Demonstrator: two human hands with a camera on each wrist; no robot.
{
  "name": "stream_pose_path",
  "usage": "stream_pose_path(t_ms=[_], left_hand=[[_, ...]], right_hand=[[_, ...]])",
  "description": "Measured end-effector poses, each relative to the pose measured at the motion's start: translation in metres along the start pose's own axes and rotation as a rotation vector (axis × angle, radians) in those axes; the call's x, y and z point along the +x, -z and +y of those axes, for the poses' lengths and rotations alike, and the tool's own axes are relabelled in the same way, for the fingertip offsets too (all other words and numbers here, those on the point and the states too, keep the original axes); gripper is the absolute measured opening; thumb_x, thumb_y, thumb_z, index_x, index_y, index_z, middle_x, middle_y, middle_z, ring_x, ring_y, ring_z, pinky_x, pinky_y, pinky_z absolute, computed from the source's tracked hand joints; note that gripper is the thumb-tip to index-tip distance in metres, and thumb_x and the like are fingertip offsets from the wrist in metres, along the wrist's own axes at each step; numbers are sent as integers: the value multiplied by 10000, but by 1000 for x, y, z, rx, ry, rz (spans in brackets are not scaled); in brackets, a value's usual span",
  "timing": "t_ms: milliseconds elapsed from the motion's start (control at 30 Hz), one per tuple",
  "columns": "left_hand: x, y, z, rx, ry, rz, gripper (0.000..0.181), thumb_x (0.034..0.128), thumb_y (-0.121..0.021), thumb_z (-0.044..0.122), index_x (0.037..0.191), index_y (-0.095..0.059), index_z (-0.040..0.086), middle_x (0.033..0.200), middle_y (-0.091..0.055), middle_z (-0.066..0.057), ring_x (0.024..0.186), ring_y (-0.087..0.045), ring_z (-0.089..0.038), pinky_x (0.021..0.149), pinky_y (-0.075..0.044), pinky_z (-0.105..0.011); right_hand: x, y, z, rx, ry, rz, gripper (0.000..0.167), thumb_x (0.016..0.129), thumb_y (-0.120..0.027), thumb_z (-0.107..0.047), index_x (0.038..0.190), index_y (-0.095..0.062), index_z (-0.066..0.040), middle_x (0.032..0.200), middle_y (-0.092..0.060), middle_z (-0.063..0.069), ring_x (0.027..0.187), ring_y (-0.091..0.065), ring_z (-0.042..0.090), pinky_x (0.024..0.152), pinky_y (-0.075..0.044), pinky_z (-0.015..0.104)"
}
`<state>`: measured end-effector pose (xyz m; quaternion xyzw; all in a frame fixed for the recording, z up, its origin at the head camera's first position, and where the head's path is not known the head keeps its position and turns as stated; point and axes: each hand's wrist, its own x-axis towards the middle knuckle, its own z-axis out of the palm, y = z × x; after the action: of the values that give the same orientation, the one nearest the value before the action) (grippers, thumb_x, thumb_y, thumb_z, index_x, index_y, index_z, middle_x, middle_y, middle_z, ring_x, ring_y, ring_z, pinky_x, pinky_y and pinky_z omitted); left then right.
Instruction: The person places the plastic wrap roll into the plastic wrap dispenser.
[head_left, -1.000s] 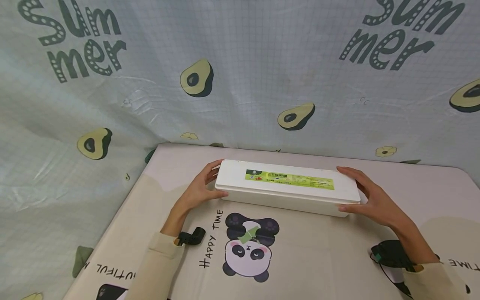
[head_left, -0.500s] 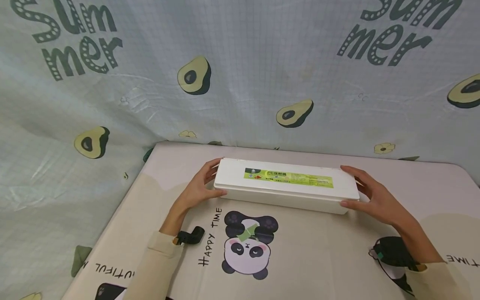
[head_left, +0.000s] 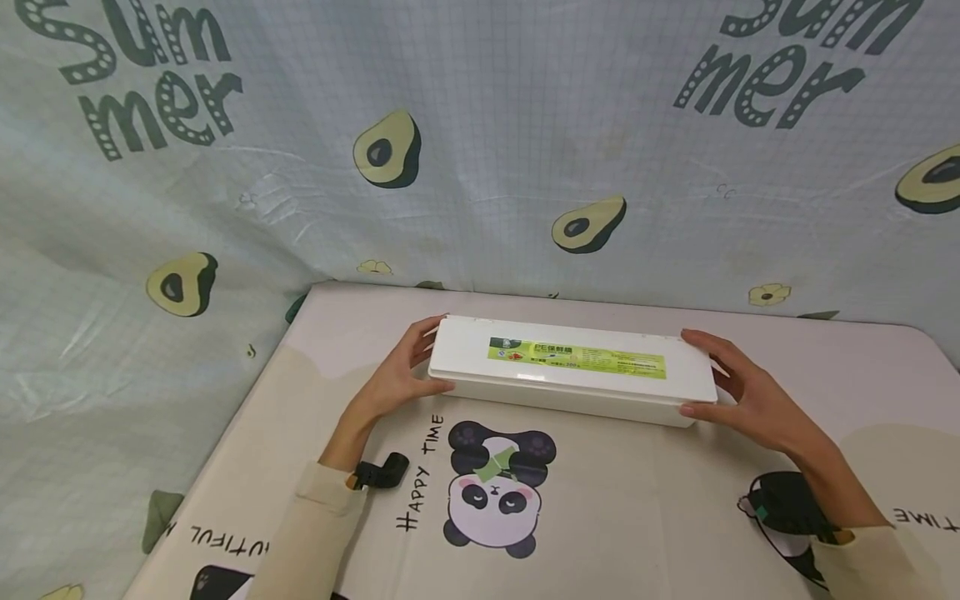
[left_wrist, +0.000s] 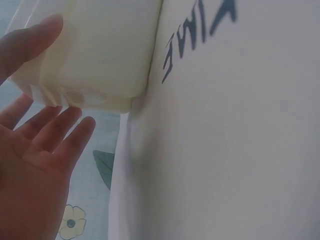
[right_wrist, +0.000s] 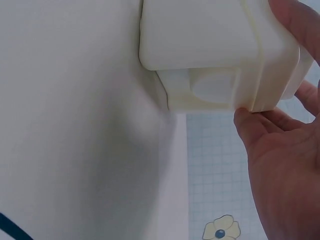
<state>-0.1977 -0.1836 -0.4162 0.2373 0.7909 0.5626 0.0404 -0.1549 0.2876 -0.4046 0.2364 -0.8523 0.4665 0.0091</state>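
Observation:
A long white cling film box [head_left: 465, 342] with a green and yellow label lies on the table, its lid down. My left hand [head_left: 397, 375] holds its left end, thumb on the near side and fingers at the end. At the opposite end, my right hand [head_left: 750, 400] grips the box the same way. In the left wrist view, the left thumb [left_wrist: 35, 42] lies against the box [left_wrist: 105, 50] and the fingertips touch its end. The right wrist view shows the right fingers [right_wrist: 245, 125] touching the box's end [right_wrist: 210, 40].
The table [head_left: 600, 500] wears a pale cover printed with a panda [head_left: 495, 508] and lettering. Behind it hangs a light curtain [head_left: 487, 125] with avocado prints. A black wrist camera [head_left: 382, 472] is on the left wrist, a larger dark device [head_left: 783, 504] on the right.
My right hand has shifted slightly to the right at the box's end. The view has tilted a little. The box and my left hand stay nearly in place.

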Motion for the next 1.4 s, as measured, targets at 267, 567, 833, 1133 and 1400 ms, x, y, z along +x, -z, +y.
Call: stream_pose_path(t_ms=[267, 567, 833, 1133, 1400], left_hand=[[2, 1, 5, -44, 65, -13, 950, 723, -772, -103, 1484, -218, 21, 1536, -238, -149, 1396, -255, -299, 1111, -238, -396], [3, 3, 3, -58, 57, -21, 962, 747, -790, -30, 1512, -228, 123, 1532, -270, -97, 1381, -298, -262, 1101, -259, -415], [3, 1, -1, -54, 23, -26, 971, 759, -782, -6, 1533, -219, 156, 1520, -295, -98, 1362, -319, -285, 1078, -289, -465], [-2, -3, 11, -52, 63, 1, 960, 773, -756, -53, 1533, -195, 112, 1542, -250, -109, 1399, -248, -267, 1090, -271, -458], [-4, -6, 32, -69, 81, 15, 831, 847, -695, -23, 1518, -209, 39, 1552, -225, -133, 1411, -215, -302, 1095, -258, -467]], right_hand=[[0, 1, -2, -43, -9, 4, 975, 715, -825, -18, 1512, -289, -181, 1525, -246, 58, 1320, -259, -28, 963, -285, 60], [1, 2, -4, -90, -39, 15, 963, 725, -832, -65, 1512, -294, -206, 1530, -245, 41, 1299, -250, -46, 948, -278, 46], [1, 2, -2, -61, -31, 15, 964, 727, -822, -33, 1513, -291, -205, 1521, -250, 43, 1303, -252, -26, 957, -281, 52], [2, 0, -1, -52, 6, 2, 939, 723, -816, -1, 1502, -317, -156, 1544, -225, 72, 1339, -224, -15, 962, -278, 54], [3, 2, -2, -61, 14, 4, 943, 720, -815, 6, 1504, -315, -153, 1550, -219, 67, 1352, -212, -11, 964, -277, 56]])
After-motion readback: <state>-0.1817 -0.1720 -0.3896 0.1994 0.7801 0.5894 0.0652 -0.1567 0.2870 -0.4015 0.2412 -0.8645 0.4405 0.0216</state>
